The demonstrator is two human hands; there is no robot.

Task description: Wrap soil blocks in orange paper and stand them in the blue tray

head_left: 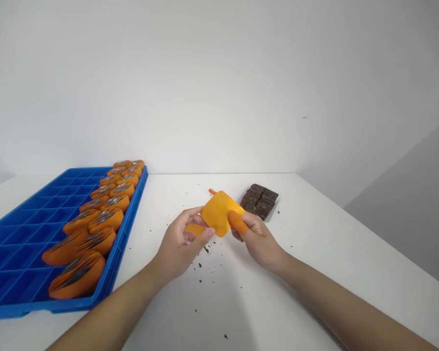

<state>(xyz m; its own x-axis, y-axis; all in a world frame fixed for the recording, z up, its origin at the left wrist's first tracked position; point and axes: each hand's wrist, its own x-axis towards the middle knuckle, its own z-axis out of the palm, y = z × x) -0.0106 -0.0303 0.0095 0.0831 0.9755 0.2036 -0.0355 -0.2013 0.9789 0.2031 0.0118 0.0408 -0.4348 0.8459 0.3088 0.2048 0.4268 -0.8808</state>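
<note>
In front of me a yellow-orange square sheet with rounded corners is held up above the table. My right hand pinches its right corner, thumb in front; an orange finger cot covers that thumb. At the sheet's left and lower edge my left hand is closed, the fingers partly behind it and the thumb at its bottom corner. Another yellow-orange piece shows between the left fingers and thumb; whether it is held or lies on the table I cannot tell.
A blue compartment tray stands at the left, its right columns holding several orange folded packets with dark edges. A dark brown, ridged block lies on a pale base behind my right hand. Dark crumbs are scattered over the white table.
</note>
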